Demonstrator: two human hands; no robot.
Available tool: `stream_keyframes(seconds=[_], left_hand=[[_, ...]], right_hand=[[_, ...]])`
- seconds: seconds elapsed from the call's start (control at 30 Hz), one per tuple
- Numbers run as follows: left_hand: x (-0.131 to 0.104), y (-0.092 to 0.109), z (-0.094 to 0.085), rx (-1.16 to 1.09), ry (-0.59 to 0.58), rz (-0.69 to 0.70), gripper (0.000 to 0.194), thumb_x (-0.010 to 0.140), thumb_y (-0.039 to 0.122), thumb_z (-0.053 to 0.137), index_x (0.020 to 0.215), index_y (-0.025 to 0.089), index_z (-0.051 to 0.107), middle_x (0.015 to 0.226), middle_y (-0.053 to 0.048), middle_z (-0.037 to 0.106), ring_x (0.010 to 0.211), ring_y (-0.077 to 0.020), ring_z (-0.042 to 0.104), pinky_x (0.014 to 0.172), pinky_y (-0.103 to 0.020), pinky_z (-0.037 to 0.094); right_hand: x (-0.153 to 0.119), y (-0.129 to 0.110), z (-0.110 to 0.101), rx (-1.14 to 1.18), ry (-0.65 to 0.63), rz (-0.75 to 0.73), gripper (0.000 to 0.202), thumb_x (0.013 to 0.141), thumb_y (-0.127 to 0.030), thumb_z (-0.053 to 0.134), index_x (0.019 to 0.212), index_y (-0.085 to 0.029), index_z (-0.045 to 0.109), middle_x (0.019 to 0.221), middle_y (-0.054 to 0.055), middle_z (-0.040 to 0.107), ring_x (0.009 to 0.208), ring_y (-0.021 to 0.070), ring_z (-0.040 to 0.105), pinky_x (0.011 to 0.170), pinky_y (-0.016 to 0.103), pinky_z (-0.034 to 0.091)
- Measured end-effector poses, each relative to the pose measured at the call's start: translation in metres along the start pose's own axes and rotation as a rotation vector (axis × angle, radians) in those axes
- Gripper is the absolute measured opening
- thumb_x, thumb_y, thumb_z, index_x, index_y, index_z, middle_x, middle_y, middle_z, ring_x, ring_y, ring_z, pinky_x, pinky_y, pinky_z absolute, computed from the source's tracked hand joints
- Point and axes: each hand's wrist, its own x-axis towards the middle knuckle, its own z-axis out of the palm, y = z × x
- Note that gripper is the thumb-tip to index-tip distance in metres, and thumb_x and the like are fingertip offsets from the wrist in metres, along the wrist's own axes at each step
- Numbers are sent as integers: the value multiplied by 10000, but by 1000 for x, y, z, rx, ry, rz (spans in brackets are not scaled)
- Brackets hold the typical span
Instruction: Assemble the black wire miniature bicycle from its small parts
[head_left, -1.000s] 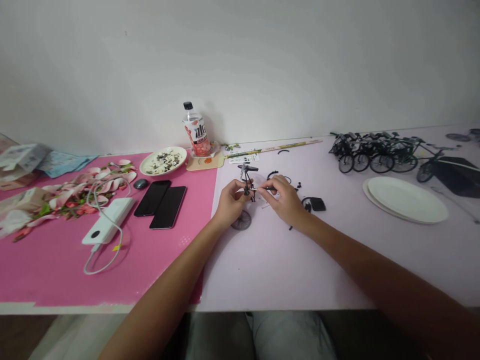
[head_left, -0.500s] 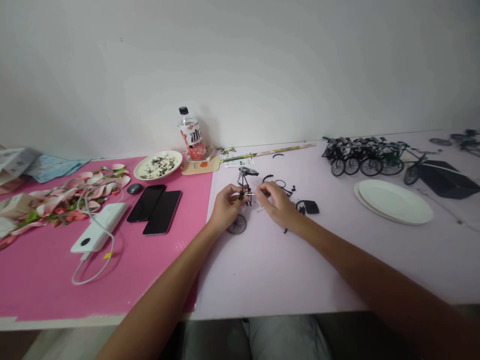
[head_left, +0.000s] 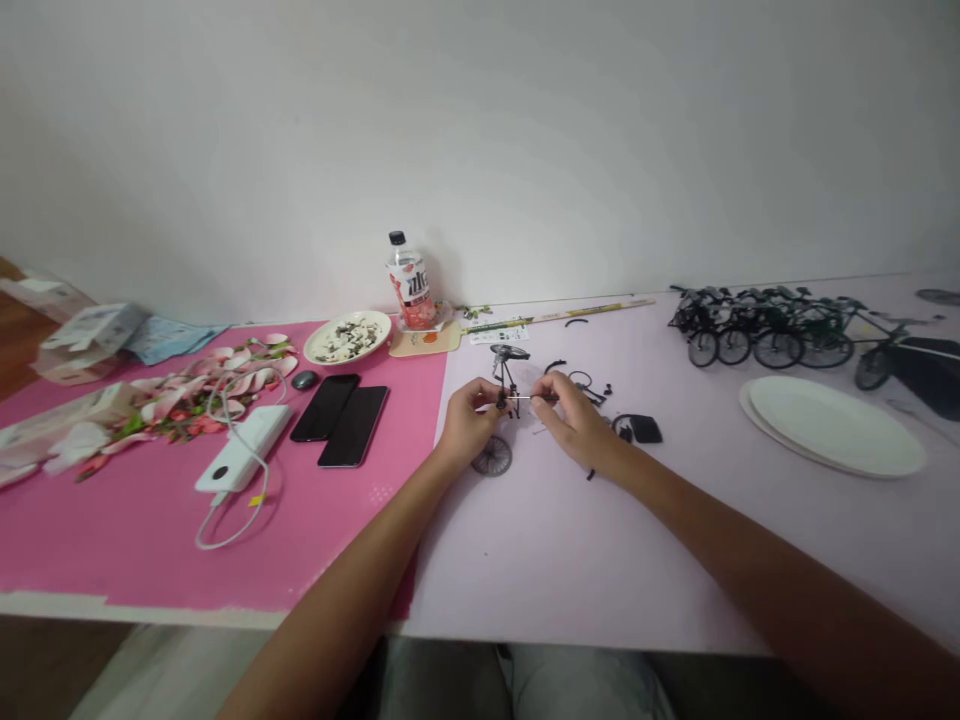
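My left hand (head_left: 471, 418) is closed, pinching a partly built black model bicycle (head_left: 507, 374). One of its wheels sticks up above my fingers. A loose spoked wheel (head_left: 492, 456) shows just below that hand. My right hand (head_left: 571, 415) is closed on a small screwdriver (head_left: 520, 397); its thin metal shaft points left and meets the bicycle frame at my left fingertips. Most of the dark handle hides inside my right fingers. Beyond and beside my right hand lie small black bicycle parts (head_left: 592, 388) and a black piece (head_left: 646, 429).
Several finished model bicycles (head_left: 757, 330) stand at the back right, behind stacked white plates (head_left: 836, 428). On the pink left side are two phones (head_left: 354, 425), a white power bank (head_left: 244, 450) with cable, artificial petals (head_left: 217, 385), a bowl (head_left: 347, 340) and a bottle (head_left: 412, 285).
The view has swung left, so the table's things sit further right. The screwdriver's dark handle now shows at my right fingertips. Both hands stay at the model bicycle.
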Motion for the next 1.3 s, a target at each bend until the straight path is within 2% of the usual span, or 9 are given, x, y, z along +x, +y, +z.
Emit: stream_keyframes(seconds=[0.2,0.37,0.47,0.6,0.7,0.87,1.03,1.17,1.3], left_hand=[[-1,-2,-1,38,11,6,244,740,327,804,805,181,620,899,-50,711,878,-190,690,778,-318,555],[1,-3,0,14,7,25,270,731,328,812,771,182,587,875,-37,682,833,-168,662,771,-314,542],[0,-2,0,17,5,22,261,734,317,810,773,182,589,867,-37,672,828,-169,658,773,-317,539],[-1,0,1,15,-3,14,243,727,295,802,782,182,594,854,-30,666,801,-161,651,743,-304,531],[-1,0,1,9,-7,11,236,724,284,792,776,181,586,853,-23,668,796,-155,654,730,-290,536],[0,-1,1,42,-8,26,201,737,271,767,781,175,596,866,-33,690,806,-151,659,736,-279,538],[-1,-2,0,58,-27,41,177,751,259,753,789,177,601,858,-34,696,802,-153,663,735,-278,529],[-1,-1,0,86,-21,50,159,766,250,741,788,177,602,865,-40,704,813,-157,664,738,-282,534],[-1,-1,0,113,-13,59,138,775,229,728,795,178,602,878,-41,712,826,-160,676,742,-280,538]], right_hand=[[-2,7,4,2,31,8,114,1010,-356,554,1043,-249,539,1007,59,638,968,247,634,871,420,536],[-1,4,3,-7,21,4,165,1042,-412,522,1014,-250,527,963,50,621,893,234,606,816,405,523],[0,2,1,-30,15,4,240,1063,-456,483,934,-255,498,877,29,577,815,224,568,748,388,492],[3,0,-1,-84,4,20,377,1067,-494,460,784,-257,381,740,-7,455,685,201,477,646,354,407],[4,-1,-2,-111,-11,43,417,1069,-495,440,741,-252,359,724,-5,454,675,193,466,654,351,392],[1,-4,-3,-27,-52,101,272,1058,-442,451,890,-239,519,881,35,589,844,215,562,768,354,446],[1,-3,-5,51,-91,131,124,984,-365,546,968,-243,531,978,42,616,947,225,575,830,352,463],[3,-5,-6,71,-92,153,151,980,-379,547,926,-244,511,892,19,596,838,201,555,759,330,449],[3,-9,-6,29,-119,162,279,1019,-430,498,818,-245,442,708,-32,472,633,157,443,612,301,362]])
